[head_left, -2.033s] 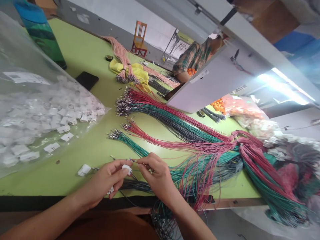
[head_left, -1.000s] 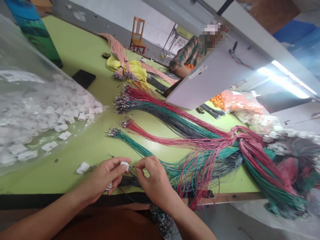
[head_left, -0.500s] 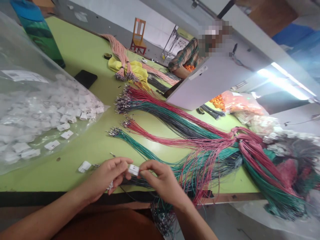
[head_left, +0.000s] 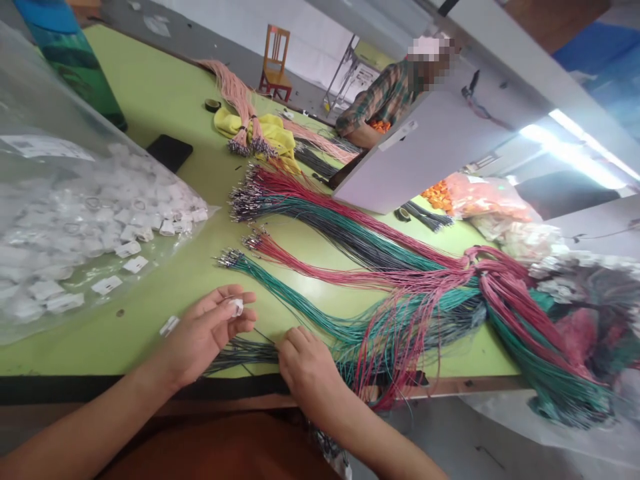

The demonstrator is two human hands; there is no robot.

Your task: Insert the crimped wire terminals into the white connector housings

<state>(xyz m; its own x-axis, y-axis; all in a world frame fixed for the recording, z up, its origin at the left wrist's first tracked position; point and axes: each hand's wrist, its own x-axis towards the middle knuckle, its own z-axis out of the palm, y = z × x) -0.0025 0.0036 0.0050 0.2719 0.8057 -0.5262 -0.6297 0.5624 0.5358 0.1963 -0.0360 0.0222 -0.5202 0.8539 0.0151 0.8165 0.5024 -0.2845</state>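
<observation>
A small white plastic connector housing is pinched between the thumb and fingers of my left hand, the other fingers spread. Lower and to the right, my right hand has its fingers closed on a thin black wire, whose end sticks out toward the left hand. Under and beside that hand lies a bundle of black wires along the table's front edge. Another white housing rests on the table, left of my left hand. Green wires and red wires with metal terminals fan out beyond my hands.
A clear bag of white housings covers the table's left side, near a phone and a green bottle. Further back are a yellow cloth and pink wires. A co-worker sits behind a pale panel.
My hands have moved apart. The right hand has left the white housing and dropped to the black wires; the left hand has risen slightly, still with a white housing.
</observation>
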